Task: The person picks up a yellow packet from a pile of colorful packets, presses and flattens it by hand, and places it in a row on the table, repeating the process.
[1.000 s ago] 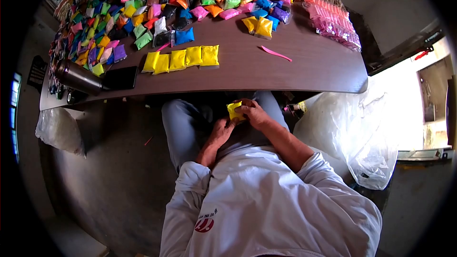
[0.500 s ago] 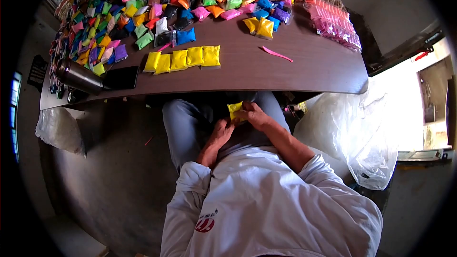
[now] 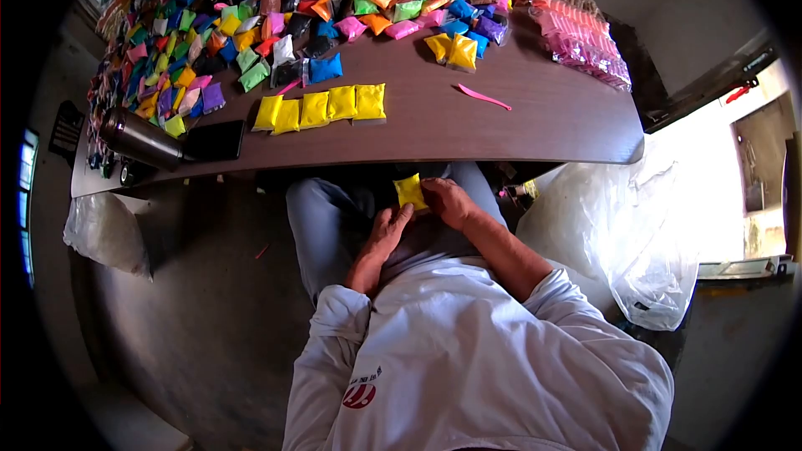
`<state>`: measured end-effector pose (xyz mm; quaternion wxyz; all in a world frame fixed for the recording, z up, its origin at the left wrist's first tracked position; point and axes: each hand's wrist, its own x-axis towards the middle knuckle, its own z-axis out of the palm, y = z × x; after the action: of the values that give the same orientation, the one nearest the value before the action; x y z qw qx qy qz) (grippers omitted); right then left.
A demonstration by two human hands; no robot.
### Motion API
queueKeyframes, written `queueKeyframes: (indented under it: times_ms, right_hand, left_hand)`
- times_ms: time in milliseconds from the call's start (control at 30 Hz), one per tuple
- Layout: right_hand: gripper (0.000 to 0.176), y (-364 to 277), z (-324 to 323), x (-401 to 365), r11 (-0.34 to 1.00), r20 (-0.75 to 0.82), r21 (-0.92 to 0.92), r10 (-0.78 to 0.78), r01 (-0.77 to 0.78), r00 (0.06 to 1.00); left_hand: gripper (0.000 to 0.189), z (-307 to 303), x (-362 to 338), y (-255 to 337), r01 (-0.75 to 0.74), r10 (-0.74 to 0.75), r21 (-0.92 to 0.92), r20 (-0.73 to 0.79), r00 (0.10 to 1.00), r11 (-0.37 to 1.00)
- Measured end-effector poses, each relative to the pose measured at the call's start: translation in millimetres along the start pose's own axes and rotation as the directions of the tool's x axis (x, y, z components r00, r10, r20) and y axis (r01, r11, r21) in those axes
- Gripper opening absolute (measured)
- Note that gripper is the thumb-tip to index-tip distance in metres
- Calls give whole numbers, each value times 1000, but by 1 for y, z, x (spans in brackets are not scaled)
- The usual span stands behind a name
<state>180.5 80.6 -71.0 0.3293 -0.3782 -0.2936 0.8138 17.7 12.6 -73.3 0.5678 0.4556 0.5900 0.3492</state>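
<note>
Since a second ago, our head view shows the yellow packet [image 3: 409, 190] turned flat at 12 o'clock of our lap [image 3: 330, 217], under the table [image 3: 543, 129] edge, right hand [image 3: 449, 202] pinching it, left hand [image 3: 386, 231] gripping its lower edge, so we judge it nearly smoothed.

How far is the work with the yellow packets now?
Done: five yellow packets lie in a row on the table. In hand: left hand and right hand hold another yellow packet over the lap. Probably left: two more yellow ones by the mixed pile.
</note>
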Motion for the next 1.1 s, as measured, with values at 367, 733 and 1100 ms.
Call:
queueKeyframes:
  times_ms: [367,733,1100]
  right_hand:
    - [33,-5,19,-12,892,-93,-435,-185,127,978]
    - [29,-5,18,-10,852,23,-508,-135,128,991]
    - [22,2,18,-4,913,-16,-395,-117,101,993]
  left_hand:
    - [46,0,0,3,-64,58,54,98,994,996]
    - [47,3,-5,14,39,-55,190,83,995,981]
    - [41,3,-6,17,13,-24,186,52,998,982]
